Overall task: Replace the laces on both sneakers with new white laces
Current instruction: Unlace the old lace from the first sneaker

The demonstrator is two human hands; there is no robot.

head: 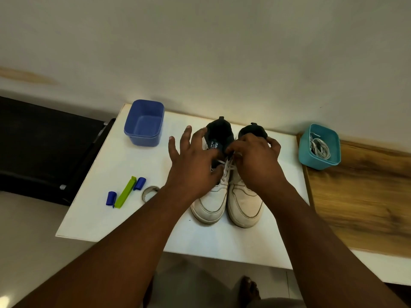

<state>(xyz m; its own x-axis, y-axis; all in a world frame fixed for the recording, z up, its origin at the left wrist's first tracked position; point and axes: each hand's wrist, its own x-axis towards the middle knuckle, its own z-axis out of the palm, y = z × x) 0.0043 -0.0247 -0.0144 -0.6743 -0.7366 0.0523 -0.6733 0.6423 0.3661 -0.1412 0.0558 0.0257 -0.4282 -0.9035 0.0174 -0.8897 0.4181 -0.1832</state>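
Head view: two white sneakers (226,196) mid-bench (115,156), toes near me. My left hand (193,161) is spread, fingers apart, over the left shoe. My right hand (255,158) pinches the white lace (229,166) at the tongue. New laces (320,148) in teal tub (311,161) far right; blue tub (144,123) far left.

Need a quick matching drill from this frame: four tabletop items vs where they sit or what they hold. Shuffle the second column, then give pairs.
Column 1:
1. blue tub
2. teal tub
3. green clip
4. tape roll

Column 2:
A. holds coiled white laces
B. far left of the white table, nothing seen inside
C. just left of the left forearm
D. lies between two small blue caps

Pairs: 1-B, 2-A, 3-D, 4-C
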